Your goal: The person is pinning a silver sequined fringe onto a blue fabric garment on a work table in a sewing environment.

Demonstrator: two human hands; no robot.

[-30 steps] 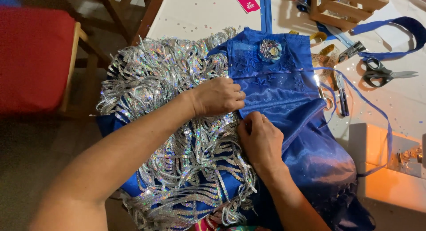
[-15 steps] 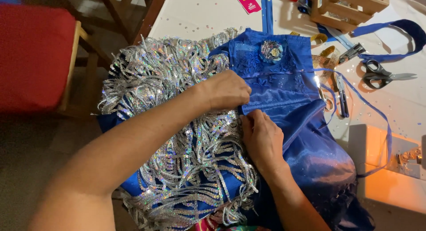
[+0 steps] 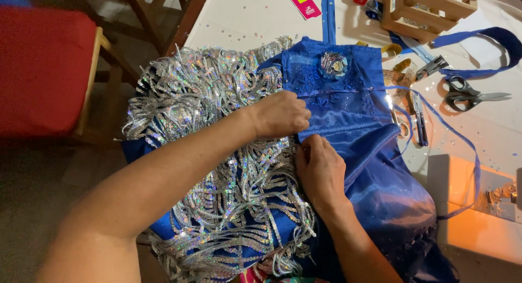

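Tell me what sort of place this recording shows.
Most likely a home sewing or costume-making workspace. Both hands work a blue satin garment with silver sequin fringe on a white table; scissors and a white sewing machine sit to the right.

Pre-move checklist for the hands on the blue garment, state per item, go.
1. Left hand on the blue satin garment at the edge beside the silver sequin fringe: ok.
2. Right hand pinching the same edge just below the left hand: ok.
3. Needle, pin or thread in the fingers: cannot tell, hidden by the hands.
4. Scissors lying apart from both hands, on the white table: ok.
5. Loose blue ribbon trailing over the garment's right side: not ok, it crosses the fabric.
6. Fringe strands off the pinched edge: cannot tell, the hands cover it.
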